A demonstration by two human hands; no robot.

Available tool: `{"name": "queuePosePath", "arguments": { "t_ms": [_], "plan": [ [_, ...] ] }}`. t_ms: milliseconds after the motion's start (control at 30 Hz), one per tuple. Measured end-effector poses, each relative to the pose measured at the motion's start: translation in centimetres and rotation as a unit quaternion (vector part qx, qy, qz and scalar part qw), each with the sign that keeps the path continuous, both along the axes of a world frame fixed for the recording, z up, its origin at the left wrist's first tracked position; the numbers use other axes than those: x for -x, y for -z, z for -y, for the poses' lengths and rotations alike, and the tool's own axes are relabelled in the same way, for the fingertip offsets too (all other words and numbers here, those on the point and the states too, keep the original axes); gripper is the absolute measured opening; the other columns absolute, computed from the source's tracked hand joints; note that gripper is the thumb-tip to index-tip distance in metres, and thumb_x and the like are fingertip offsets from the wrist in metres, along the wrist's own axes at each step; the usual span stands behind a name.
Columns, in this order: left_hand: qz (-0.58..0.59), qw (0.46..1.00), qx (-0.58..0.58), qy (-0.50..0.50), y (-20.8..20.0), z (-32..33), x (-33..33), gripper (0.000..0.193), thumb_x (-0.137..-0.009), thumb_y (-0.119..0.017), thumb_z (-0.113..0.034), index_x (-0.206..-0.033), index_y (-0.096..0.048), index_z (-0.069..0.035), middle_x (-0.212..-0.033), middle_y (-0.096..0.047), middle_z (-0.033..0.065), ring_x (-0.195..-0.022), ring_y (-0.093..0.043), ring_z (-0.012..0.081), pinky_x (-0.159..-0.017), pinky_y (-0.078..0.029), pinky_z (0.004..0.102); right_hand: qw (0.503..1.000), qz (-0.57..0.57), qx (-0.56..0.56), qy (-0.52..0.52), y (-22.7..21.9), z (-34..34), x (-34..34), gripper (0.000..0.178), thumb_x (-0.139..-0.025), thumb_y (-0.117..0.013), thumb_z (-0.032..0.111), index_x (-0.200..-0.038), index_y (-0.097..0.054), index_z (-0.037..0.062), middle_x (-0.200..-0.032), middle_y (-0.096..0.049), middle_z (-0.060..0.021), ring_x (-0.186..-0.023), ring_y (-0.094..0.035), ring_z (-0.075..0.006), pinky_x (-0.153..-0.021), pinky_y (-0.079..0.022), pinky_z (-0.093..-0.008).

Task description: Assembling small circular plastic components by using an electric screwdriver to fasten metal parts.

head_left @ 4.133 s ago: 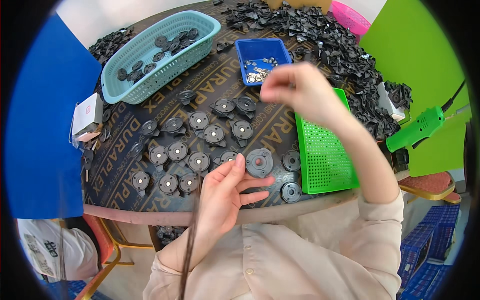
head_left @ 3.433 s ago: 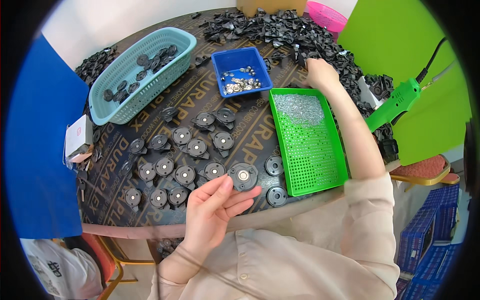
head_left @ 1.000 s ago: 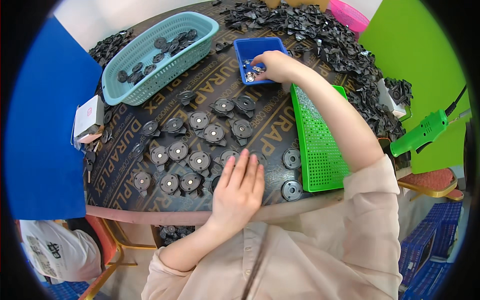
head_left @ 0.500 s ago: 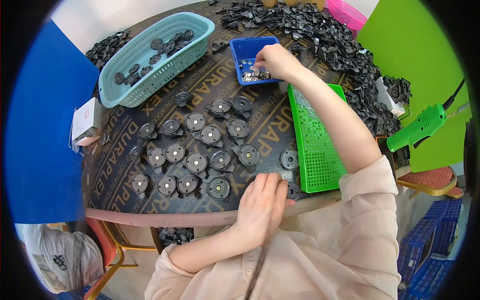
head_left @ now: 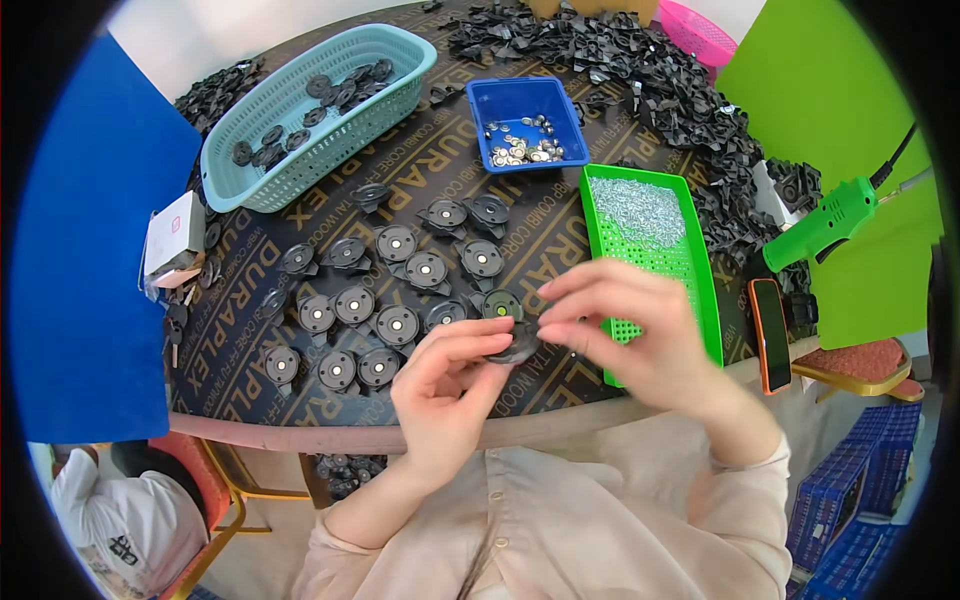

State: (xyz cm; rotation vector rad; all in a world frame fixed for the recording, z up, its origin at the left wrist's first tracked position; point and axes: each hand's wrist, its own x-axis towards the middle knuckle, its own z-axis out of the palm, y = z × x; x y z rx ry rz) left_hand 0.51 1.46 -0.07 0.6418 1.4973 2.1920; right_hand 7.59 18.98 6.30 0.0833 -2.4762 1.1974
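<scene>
My left hand (head_left: 445,390) is raised over the table's near edge, its thumb and fingers pinching a black round plastic part (head_left: 514,346) by the rim. Close on its other side is my right hand (head_left: 640,325), thumb and fingers curved together at the part's right edge. Whatever lies between those fingertips is too small to make out. Several black round parts with metal centres (head_left: 397,325) lie in loose rows left of and beyond my hands. Small round metal pieces (head_left: 520,152) sit in a blue bin (head_left: 530,96) farther back.
A green perforated tray (head_left: 706,290) with small silvery pieces (head_left: 640,212) stands at right. A teal basket (head_left: 330,140) holds black parts at far left. Black plastic pieces (head_left: 600,50) are heaped along the back. A green power tool (head_left: 825,225) and a phone (head_left: 769,335) are at the right edge.
My right hand has come back from the blue bin to meet my left hand. The left hand has turned and now holds up a black round part.
</scene>
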Motion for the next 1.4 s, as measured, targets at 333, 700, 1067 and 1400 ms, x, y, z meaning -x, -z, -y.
{"name": "queuePosePath", "arguments": {
  "t_ms": [333,700,1067,1400],
  "plan": [
    [0.056,0.996,-0.069,0.011,0.0,0.3,-1.3,0.048,-0.089,-0.055,0.005,-0.133,-0.037,-0.002,-0.135,-0.042,0.0223,-0.105,-0.060,0.0204,-0.086,-0.050,0.0262,0.996,-0.073,0.028,0.040,3.4,3.0,-1.8,0.019,-0.074,-0.072,-0.004,-0.092,-0.072,0.0036,-0.108,-0.064,-0.0175,-0.092,-0.066,-0.0249,-0.075,-0.057,-0.0311],
    [0.352,0.926,0.035,0.130,-2.6,1.1,0.1,0.036,-0.093,-0.056,-0.008,-0.128,-0.052,-0.001,-0.110,-0.062,0.0073,-0.094,-0.063,0.0122,-0.079,-0.059,0.0303,0.998,-0.037,0.055,-0.016,3.5,2.4,-2.2,0.019,-0.073,-0.074,-0.001,-0.092,-0.071,0.0035,-0.104,-0.064,-0.0143,-0.087,-0.066,-0.0227,-0.069,-0.055,-0.0291],
    [0.330,0.931,0.088,0.131,-2.2,2.2,0.1,0.030,-0.094,-0.055,-0.013,-0.119,-0.057,0.003,-0.104,-0.066,0.0095,-0.092,-0.065,0.0162,-0.080,-0.058,0.0334,0.934,0.124,-0.214,0.259,2.1,-16.1,10.8,0.028,-0.081,-0.062,0.007,-0.109,-0.065,0.0080,-0.086,-0.066,-0.0109,-0.079,-0.065,-0.0230,-0.073,-0.051,-0.0325],
    [0.385,0.916,0.064,0.096,-2.1,3.7,0.6,0.015,-0.092,-0.057,-0.009,-0.105,-0.054,-0.003,-0.104,-0.066,0.0120,-0.095,-0.067,0.0268,-0.076,-0.059,0.0334,0.915,0.150,-0.289,0.237,8.4,-20.8,18.5,0.038,-0.073,-0.066,0.008,-0.111,-0.067,0.0112,-0.108,-0.065,-0.0175,-0.103,-0.062,-0.0323,-0.092,-0.049,-0.0384]
  ]
}}
